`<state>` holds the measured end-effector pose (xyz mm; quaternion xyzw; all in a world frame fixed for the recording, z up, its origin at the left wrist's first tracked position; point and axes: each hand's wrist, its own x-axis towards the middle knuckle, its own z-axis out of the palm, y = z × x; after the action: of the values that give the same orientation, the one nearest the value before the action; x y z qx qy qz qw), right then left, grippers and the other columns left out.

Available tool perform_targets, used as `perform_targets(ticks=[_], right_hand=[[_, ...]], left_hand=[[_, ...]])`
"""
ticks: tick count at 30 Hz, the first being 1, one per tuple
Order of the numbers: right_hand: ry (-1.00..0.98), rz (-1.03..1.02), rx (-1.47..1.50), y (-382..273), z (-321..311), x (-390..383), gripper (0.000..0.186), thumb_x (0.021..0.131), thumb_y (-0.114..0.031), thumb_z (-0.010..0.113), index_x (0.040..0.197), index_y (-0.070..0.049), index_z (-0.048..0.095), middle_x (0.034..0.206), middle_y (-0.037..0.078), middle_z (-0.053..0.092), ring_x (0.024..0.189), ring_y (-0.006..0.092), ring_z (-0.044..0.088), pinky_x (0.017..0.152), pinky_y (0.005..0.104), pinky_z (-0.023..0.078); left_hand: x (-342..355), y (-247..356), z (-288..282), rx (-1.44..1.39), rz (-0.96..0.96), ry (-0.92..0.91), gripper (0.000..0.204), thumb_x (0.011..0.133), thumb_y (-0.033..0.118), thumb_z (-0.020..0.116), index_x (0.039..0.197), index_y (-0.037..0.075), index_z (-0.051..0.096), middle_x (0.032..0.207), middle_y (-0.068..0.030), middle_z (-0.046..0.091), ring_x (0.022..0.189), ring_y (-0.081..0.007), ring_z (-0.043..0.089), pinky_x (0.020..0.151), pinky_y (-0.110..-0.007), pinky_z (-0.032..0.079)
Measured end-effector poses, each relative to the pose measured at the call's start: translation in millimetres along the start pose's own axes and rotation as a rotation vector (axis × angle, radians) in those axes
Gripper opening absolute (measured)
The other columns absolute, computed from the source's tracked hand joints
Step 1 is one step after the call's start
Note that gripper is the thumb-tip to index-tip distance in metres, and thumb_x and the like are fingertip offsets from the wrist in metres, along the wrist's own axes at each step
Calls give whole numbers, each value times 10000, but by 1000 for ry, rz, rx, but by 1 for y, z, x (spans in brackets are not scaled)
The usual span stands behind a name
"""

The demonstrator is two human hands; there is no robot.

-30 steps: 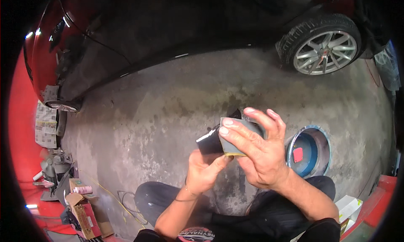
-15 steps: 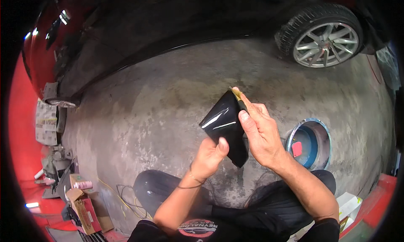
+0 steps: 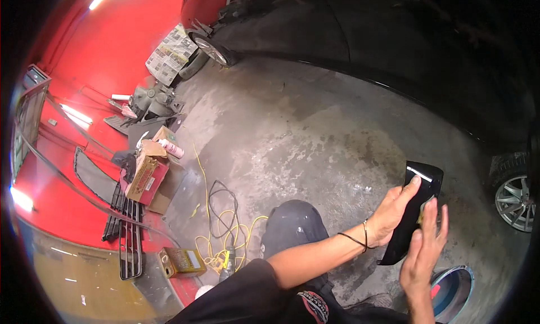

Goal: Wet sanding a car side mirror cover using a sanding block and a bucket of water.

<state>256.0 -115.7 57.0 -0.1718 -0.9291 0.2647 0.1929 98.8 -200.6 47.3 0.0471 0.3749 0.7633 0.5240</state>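
Over the floor [image 3: 292, 127], a black panel [image 3: 409, 222] is slanting, clasped in my left hand [image 3: 392, 214], thumb lying on its face. My right hand [image 3: 422, 251] is keeping its fingers nearly straight at the panel's right edge; whether it's gripping anything, I cannot tell. A bucket [image 3: 462, 290] is standing near my right wrist.

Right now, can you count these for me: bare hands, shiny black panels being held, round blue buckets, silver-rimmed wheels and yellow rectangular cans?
Bare left hand and bare right hand: 2
Shiny black held panel: 1
Round blue bucket: 1
Silver-rimmed wheel at upper left and silver-rimmed wheel at right: 2
Yellow rectangular can: 1
Total: 7
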Motion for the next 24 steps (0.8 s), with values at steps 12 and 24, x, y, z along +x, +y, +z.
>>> perform_targets(ticks=[12,24], right_hand=[[28,240,165,5,-12,39,577,1212,-269,406,1710,-12,540,1749,186,565,1705,513,307,1408,592,189],[-104,78,22,-16,4,2,532,1190,-231,468,1698,-125,588,1780,111,544,1720,499,290,1363,717,163]], left_hand=[[-13,-18,-4,125,-99,124,477,1208,527,604,1247,98,812,1171,-3,816,1106,-80,725,950,-291,588],[-3,14,-19,203,-74,280,582,1208,536,564,1472,41,716,1380,-116,786,1278,-244,737,1138,-426,581]])
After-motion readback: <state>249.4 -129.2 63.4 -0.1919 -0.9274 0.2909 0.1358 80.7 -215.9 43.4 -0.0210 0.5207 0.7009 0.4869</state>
